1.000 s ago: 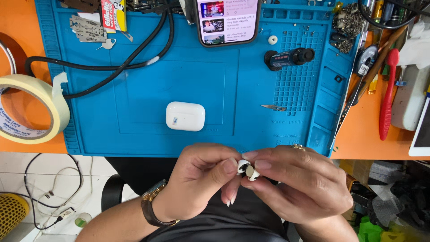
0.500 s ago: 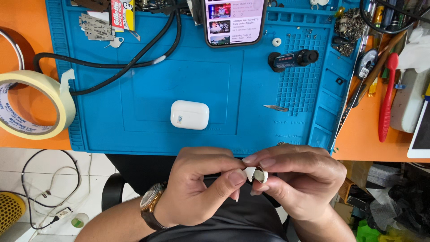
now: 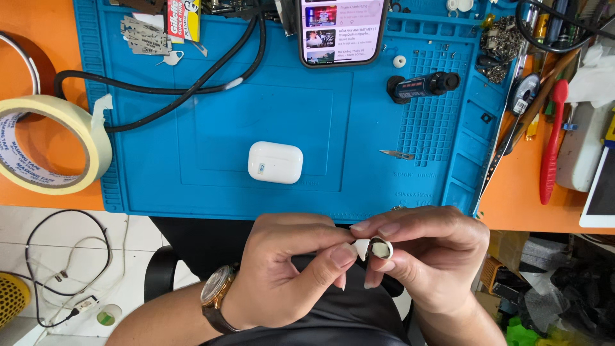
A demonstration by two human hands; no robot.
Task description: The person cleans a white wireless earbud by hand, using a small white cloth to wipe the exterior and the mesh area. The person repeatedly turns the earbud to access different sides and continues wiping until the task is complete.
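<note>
Pinching a small white earbud point(image 3: 373, 248) between both hands, the left hand point(image 3: 288, 272) and right hand point(image 3: 426, 256) are held at the near edge of the blue mat point(image 3: 192, 160), fingertips clamped on it. A steady, light grip is best kept so the piece is not dropped; the white case point(image 3: 275, 163) lies farther off on the mat.

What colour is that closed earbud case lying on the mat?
The earbud case is plain white, lying on the blue mat; the head view shows it clearly.

Lit phone screen point(image 3: 343, 29) at blue mat's point(image 3: 192, 166) top edge; red-and-white blade packet point(image 3: 182, 19) top left.
</note>
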